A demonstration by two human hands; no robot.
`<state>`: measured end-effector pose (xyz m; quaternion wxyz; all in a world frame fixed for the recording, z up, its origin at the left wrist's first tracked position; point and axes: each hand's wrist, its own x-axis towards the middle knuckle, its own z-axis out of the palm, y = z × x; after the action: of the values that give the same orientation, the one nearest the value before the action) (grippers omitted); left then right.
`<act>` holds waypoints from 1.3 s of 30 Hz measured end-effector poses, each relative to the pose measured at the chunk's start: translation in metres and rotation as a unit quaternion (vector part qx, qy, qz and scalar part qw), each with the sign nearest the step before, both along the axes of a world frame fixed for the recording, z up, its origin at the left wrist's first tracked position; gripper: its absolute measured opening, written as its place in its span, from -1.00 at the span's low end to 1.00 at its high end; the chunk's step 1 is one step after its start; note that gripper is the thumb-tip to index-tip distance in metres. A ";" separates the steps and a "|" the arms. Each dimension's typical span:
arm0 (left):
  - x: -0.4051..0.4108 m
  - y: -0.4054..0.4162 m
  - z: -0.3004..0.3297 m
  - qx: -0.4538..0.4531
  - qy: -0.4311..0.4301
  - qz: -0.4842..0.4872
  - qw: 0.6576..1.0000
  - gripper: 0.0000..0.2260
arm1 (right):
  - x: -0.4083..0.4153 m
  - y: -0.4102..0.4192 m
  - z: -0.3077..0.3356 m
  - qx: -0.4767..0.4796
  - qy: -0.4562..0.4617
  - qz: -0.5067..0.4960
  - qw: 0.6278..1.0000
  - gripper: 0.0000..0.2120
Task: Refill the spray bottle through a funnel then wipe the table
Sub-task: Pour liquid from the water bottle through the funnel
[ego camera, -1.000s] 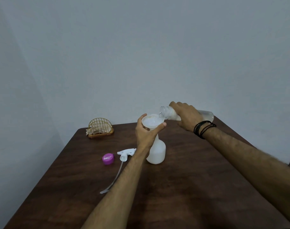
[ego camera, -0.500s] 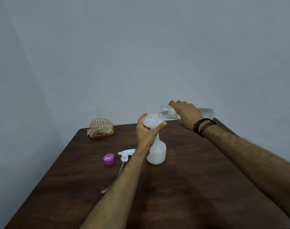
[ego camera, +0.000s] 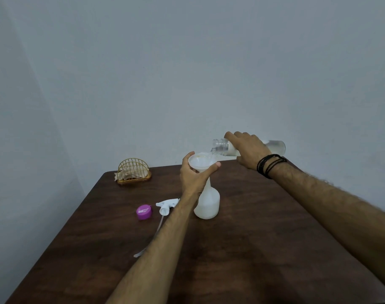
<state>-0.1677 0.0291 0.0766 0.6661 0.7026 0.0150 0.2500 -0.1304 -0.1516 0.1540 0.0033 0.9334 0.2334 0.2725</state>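
Observation:
A white spray bottle [ego camera: 208,204] stands upright near the middle of the dark wooden table [ego camera: 253,249], without its head. A white funnel [ego camera: 201,162] sits in its neck. My left hand [ego camera: 194,178] grips the funnel just under its rim. My right hand [ego camera: 246,149] holds a clear bottle [ego camera: 222,147] tipped almost level, its open mouth over the funnel, and clear liquid runs into the funnel. The white trigger head [ego camera: 166,205] with its thin tube lies on the table left of the spray bottle.
A pink cap [ego camera: 144,212] lies left of the trigger head. A gold wire holder [ego camera: 133,172] with a crumpled cloth stands at the table's far left corner. A grey wall runs close behind the table.
The clear bottle has tipped slightly further, its base end a little higher. Both hands stay in the same grips and the spray bottle has not moved.

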 end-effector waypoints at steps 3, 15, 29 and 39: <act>0.000 0.000 0.000 0.004 0.000 0.001 1.000 -0.18 | 0.001 -0.001 0.002 -0.001 -0.003 -0.001 1.000 -0.48; 0.001 -0.001 0.001 0.001 -0.001 0.002 1.000 -0.18 | 0.002 -0.002 0.006 -0.003 -0.003 -0.002 1.000 -0.48; 0.002 -0.001 0.001 0.006 0.002 0.005 1.000 -0.17 | 0.003 -0.004 0.007 -0.008 -0.007 -0.007 1.000 -0.47; 0.003 -0.002 0.001 0.000 0.000 0.001 1.000 -0.18 | 0.002 -0.005 0.008 -0.007 -0.009 -0.012 1.000 -0.47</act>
<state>-0.1652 0.0268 0.0778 0.6662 0.7024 0.0156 0.2502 -0.1279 -0.1565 0.1617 0.0152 0.9335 0.2239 0.2797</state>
